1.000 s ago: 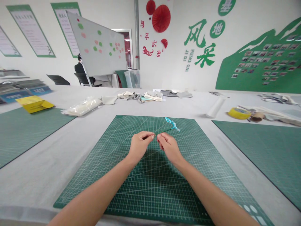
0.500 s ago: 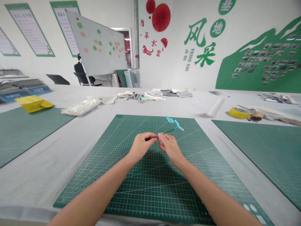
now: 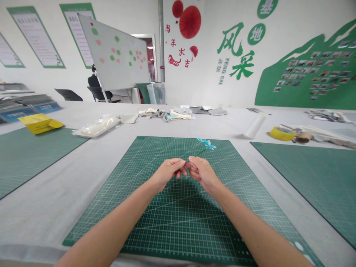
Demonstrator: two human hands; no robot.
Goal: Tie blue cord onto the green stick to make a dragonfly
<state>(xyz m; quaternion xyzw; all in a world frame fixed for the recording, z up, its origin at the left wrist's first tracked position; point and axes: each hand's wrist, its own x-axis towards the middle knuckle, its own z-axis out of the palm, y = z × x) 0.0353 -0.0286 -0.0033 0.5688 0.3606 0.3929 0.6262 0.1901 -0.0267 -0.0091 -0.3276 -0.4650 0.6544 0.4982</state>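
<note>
A small artificial flower [image 3: 206,143] with light blue, whitish-edged petals points up and to the right above the cutting mat. My right hand [image 3: 202,171] pinches its thin green stem [image 3: 200,152] between thumb and bent fingers. Close against it, the thumb and forefinger of my left hand [image 3: 170,171] pinch at the stem's lower end, with the other fingers curled below. The fingertips mostly hide that end. Both hands hover over the green gridded cutting mat [image 3: 167,215].
More cutting mats lie at left [image 3: 33,155] and right [image 3: 311,170]. Further back are a yellow packet [image 3: 40,123], a clear plastic bag [image 3: 97,127], folded cloths [image 3: 180,113], a white roll [image 3: 255,126] and yellow tape [image 3: 282,133]. A whiteboard [image 3: 119,52] stands behind the table.
The flower head has turned, so its petals look more spread. My left fingers have shifted, with the lower ones now showing beneath; my right hand stays close by on the stem.
</note>
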